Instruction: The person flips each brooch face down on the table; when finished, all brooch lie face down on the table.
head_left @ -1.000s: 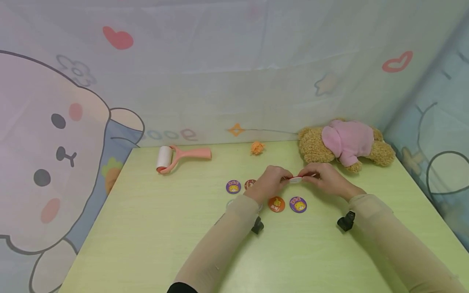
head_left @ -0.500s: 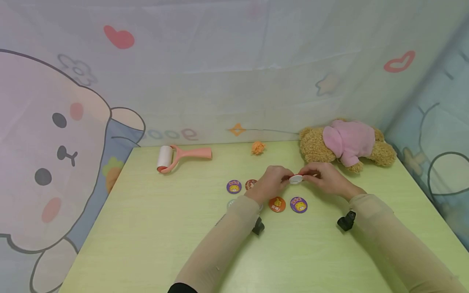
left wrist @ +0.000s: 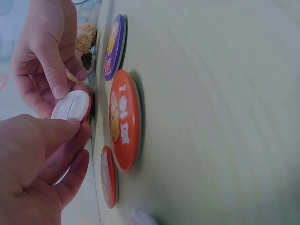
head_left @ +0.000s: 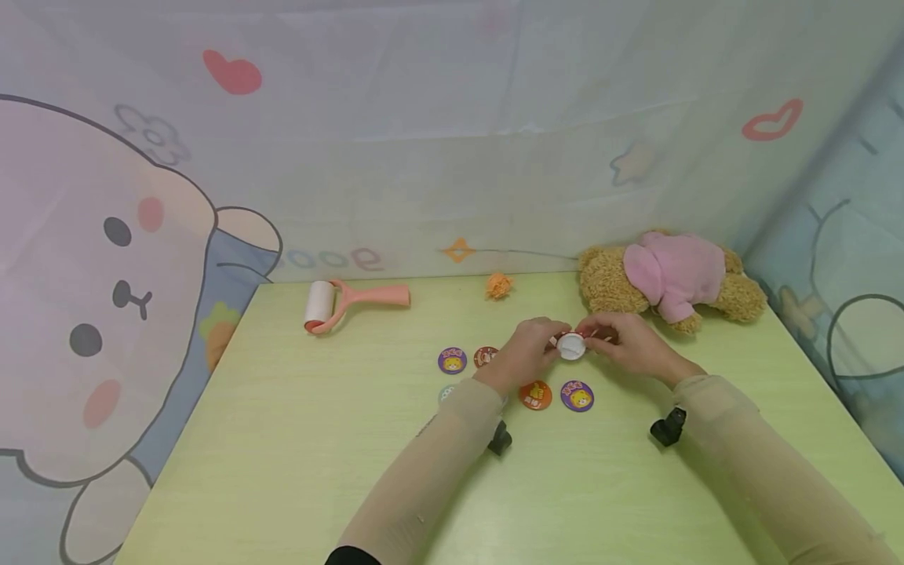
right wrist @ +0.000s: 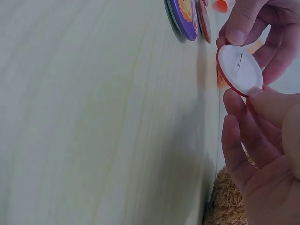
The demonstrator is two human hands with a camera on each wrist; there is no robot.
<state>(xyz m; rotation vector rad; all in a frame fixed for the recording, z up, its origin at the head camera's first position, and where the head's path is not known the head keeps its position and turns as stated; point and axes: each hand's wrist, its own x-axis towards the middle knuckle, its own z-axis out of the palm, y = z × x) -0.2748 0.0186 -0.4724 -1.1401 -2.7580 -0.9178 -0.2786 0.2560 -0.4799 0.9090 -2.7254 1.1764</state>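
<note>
A round pin badge (head_left: 571, 346) with a red rim is held up between both hands, its white back and thin metal pin facing me. My left hand (head_left: 524, 355) pinches one edge between thumb and fingers. On the opposite edge, my right hand (head_left: 632, 343) pinches it likewise; the right wrist view shows the pin (right wrist: 240, 61) most plainly. The badge's printed front is turned away. Beneath and around the left hand lie more badges: an orange one (left wrist: 125, 121), a purple one (head_left: 577, 396), another purple badge (head_left: 452, 361) and a brown badge (head_left: 486, 357) partly behind the hand.
A teddy bear (head_left: 674, 273) in a pink top lies at the back right. At the back left is a lint roller (head_left: 356, 302) with a pink handle, and a small orange crumpled object (head_left: 498, 286) sits between. A printed cloth (head_left: 424, 141) hangs behind the table (head_left: 282, 439).
The badge has tilted between the fingers, from nearly edge-on to showing its white back more fully. Both hands have stayed in about the same place.
</note>
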